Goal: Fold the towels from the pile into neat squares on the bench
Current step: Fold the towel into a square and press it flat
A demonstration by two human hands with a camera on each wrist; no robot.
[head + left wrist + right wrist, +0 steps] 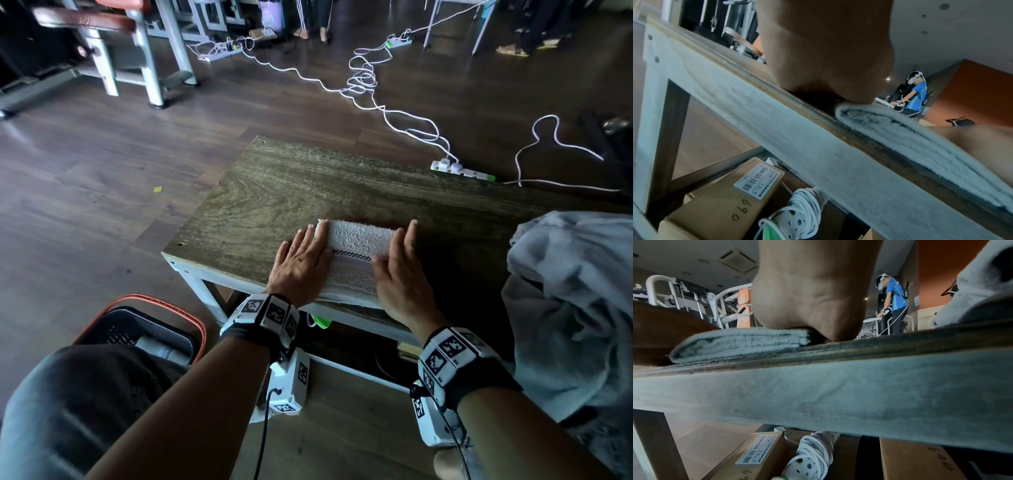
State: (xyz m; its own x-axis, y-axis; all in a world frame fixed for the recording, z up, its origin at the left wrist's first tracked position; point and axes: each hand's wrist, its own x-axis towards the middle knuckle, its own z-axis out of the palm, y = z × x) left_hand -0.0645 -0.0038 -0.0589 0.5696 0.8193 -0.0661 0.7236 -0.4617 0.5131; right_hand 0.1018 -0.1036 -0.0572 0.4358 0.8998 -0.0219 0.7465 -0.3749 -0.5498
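A folded white towel [352,255] with a dark checked stripe lies near the front edge of the wooden bench [291,192]. My left hand [301,263] lies flat with straight fingers on the towel's left edge. My right hand [399,270] presses flat on its right edge. The pile of grey-white towels [575,301] sits at the bench's right end. In the left wrist view the heel of my left hand [824,65] rests on the folded towel [900,142]. The right wrist view shows my right palm [812,301] on the towel [740,344]. Fingers are hidden in both wrist views.
A black basket with an orange rim [144,329] stands on the floor at the lower left. White cables and power strips [459,169] trail over the floor beyond the bench. Cardboard boxes [721,199] and a coiled extension lead [797,216] lie under the bench. Gym equipment stands far off.
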